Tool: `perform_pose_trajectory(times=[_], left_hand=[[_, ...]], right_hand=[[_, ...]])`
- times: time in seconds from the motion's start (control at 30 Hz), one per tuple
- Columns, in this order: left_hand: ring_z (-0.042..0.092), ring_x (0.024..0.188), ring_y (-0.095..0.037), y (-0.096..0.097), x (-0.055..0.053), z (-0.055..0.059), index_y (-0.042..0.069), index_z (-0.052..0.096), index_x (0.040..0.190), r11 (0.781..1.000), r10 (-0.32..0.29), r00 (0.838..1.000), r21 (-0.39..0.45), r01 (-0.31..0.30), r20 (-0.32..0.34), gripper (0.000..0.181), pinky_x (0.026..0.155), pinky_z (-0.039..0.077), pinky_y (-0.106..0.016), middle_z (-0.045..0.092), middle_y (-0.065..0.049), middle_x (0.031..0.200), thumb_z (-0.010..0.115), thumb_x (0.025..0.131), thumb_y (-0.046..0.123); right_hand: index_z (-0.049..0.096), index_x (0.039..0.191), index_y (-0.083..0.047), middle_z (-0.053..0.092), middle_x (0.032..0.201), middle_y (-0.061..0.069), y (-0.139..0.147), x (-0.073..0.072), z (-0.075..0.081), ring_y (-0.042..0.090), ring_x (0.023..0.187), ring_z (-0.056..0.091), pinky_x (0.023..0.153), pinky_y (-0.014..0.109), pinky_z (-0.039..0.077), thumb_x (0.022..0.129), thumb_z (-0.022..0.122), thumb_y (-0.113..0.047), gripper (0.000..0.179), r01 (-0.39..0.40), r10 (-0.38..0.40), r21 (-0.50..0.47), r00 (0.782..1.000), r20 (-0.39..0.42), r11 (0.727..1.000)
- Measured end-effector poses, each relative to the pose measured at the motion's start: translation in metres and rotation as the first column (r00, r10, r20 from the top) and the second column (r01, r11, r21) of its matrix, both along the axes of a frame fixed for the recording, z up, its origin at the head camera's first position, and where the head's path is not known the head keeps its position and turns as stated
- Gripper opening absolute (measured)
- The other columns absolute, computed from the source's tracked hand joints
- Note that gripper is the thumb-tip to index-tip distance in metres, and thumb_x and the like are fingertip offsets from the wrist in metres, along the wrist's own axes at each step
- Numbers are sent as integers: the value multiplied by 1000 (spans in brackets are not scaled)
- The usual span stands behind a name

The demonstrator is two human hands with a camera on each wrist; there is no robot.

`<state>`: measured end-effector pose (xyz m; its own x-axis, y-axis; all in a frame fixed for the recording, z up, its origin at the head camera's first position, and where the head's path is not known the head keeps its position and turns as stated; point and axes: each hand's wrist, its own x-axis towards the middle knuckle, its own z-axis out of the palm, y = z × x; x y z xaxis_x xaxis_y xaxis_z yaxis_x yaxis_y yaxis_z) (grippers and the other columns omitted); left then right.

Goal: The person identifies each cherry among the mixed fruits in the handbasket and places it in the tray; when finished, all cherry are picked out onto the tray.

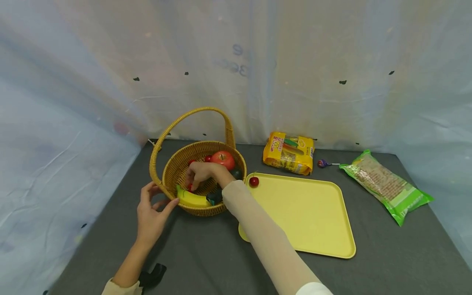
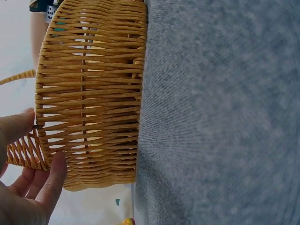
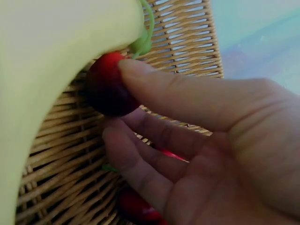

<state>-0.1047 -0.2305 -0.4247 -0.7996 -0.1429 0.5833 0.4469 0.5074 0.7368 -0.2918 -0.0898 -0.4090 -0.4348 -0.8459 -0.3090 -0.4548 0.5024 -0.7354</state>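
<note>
The wicker basket (image 1: 206, 211) stands at the left of the table with its handle upright. My left hand (image 1: 152, 215) grips the rim at the handle's base, thumb on one side and fingers on the other. Inside the basket, my right hand (image 1: 203, 171) pinches a dark red cherry (image 3: 110, 84) between thumb and fingers; the right wrist view shows this close up. Beside it lies a yellow banana (image 1: 192, 199), along the near rim. Another cherry (image 3: 140, 208) sits below the fingers. A red apple-like fruit (image 1: 223, 159) rests at the basket's right side.
Right of the basket lies a yellow tray (image 1: 302, 213), with a single cherry (image 1: 254, 181) in its far left corner. Behind it are a yellow snack bag (image 1: 289, 153) and a lollipop (image 1: 323, 163). A green-edged packet (image 1: 385, 184) lies far right.
</note>
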Motion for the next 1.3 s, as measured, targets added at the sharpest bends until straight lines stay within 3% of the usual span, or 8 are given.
perform_pose_trajectory(times=[0.2,0.4,0.53,0.7,0.83,0.93,1.03,1.3], left_hand=[[55,108,-10,-1,0,-1,-13,41,135,1000,-6,1000,-15,6,-13,70,80,56,-13,52,-13,116,77,75,-20],[52,109,-1,0,0,0,-13,41,135,1000,-3,1000,-11,3,-12,70,79,59,-18,52,-19,115,76,75,-20],[52,110,-2,0,-1,0,-14,41,135,1000,-10,1000,2,10,-14,70,80,58,-16,51,-28,116,76,75,-21],[53,110,-2,0,-1,0,-14,41,135,1000,-19,1000,13,19,-20,70,80,59,-19,52,-32,115,76,75,-21],[54,108,-5,0,-1,0,-14,41,135,1000,-20,999,8,20,-28,70,78,60,-20,52,-32,114,75,75,-22],[56,107,-13,1,-1,-1,-15,41,135,1000,-21,999,0,21,-42,70,76,59,-18,52,-32,113,75,75,-23],[57,105,-18,1,-2,-1,-15,41,135,1000,-21,999,-3,21,-50,70,75,59,-17,52,-31,112,74,74,-24],[53,107,-2,1,-1,-1,-16,41,134,1000,-18,998,-3,18,-55,70,75,58,-16,51,-32,112,74,73,-25]], right_hand=[[69,108,-2,64,97,5,5,-1,3,20,84,62,75,29,60,88,76,-4,21,-5,6,-13,1000,27,1000],[67,99,1,69,87,9,17,-2,21,41,90,65,83,49,59,89,76,-8,16,75,-56,-242,995,81,967],[62,103,1,68,90,13,38,-2,39,36,80,66,78,53,58,92,71,-8,17,135,-117,-432,991,68,892],[52,114,6,63,102,17,84,1,48,31,82,64,67,41,57,95,68,-4,26,224,-258,-645,965,43,731],[56,116,12,61,108,28,130,6,38,43,88,66,73,48,61,97,61,1,22,294,-364,-725,929,65,622],[60,116,14,61,105,32,166,12,21,48,86,66,76,48,62,97,61,5,22,384,-415,-711,899,141,589],[60,118,12,62,106,29,198,19,0,42,90,69,78,41,63,94,65,5,25,453,-473,-648,866,160,612],[67,116,8,70,102,17,241,47,-39,29,89,67,78,35,60,88,76,-5,32,520,-617,-429,778,-117,738]])
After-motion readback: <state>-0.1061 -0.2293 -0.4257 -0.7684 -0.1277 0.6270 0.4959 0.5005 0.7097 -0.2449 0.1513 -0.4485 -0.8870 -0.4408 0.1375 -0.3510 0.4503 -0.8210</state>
